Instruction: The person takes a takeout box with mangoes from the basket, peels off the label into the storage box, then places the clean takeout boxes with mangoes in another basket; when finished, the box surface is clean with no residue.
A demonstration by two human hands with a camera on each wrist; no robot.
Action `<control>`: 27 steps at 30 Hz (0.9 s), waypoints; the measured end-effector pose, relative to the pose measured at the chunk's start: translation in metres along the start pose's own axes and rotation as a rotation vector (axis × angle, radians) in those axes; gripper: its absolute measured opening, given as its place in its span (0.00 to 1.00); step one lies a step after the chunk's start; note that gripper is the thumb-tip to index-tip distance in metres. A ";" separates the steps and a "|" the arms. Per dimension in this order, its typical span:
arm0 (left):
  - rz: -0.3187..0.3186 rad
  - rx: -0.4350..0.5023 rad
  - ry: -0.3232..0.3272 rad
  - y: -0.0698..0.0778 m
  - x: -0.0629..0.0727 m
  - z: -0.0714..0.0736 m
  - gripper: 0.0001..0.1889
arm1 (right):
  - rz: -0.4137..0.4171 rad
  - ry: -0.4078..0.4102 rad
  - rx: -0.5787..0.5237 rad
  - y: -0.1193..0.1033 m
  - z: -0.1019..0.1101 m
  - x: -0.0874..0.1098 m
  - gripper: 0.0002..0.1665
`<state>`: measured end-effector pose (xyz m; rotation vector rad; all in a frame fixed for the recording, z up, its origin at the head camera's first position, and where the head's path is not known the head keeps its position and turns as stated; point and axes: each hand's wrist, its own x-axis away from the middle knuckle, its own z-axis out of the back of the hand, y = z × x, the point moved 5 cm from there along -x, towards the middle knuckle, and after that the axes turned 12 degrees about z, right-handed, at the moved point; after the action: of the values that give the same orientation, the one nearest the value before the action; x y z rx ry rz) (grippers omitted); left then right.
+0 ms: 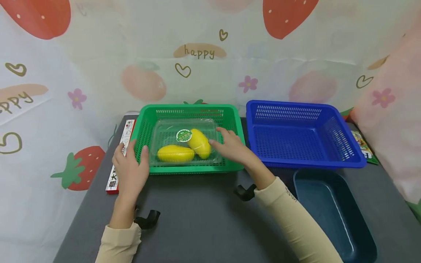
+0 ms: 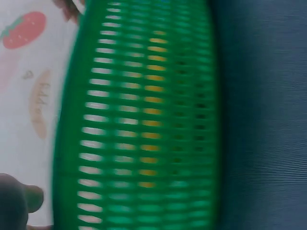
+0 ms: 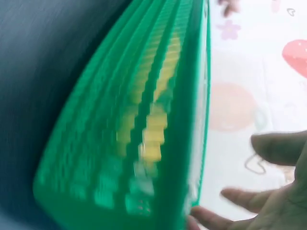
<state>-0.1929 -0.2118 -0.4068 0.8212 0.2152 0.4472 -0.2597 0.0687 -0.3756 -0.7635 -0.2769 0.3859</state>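
Left hand (image 1: pixel 132 171) spread; right hand (image 1: pixel 232 147) apparently loose-fingered.

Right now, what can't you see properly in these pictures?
Writing on the sticker: head view, too small.
Packet: head view, partly hidden by the blue basket.
Yellow fruits: left wrist view, mostly hidden by the green basket.
Right hand: right wrist view, cut off by the right edge.

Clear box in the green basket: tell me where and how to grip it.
Grip the clear box by its short left and right ends, probably best two-handed from above: it is wider than deep and sits inside the green basket, whose walls surround it.
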 end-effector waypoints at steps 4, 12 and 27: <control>0.051 0.109 -0.001 -0.018 0.002 -0.007 0.30 | -0.078 -0.041 -0.132 0.002 -0.016 -0.010 0.39; 0.075 0.269 0.068 -0.038 0.005 -0.005 0.28 | -0.108 0.043 -0.211 0.009 -0.032 -0.024 0.39; 0.157 0.408 -0.011 -0.046 0.005 -0.016 0.29 | -0.192 0.045 -0.315 0.027 -0.040 -0.021 0.37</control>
<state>-0.1809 -0.2263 -0.4518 1.2458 0.2365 0.5553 -0.2696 0.0529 -0.4242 -1.0432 -0.3709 0.1435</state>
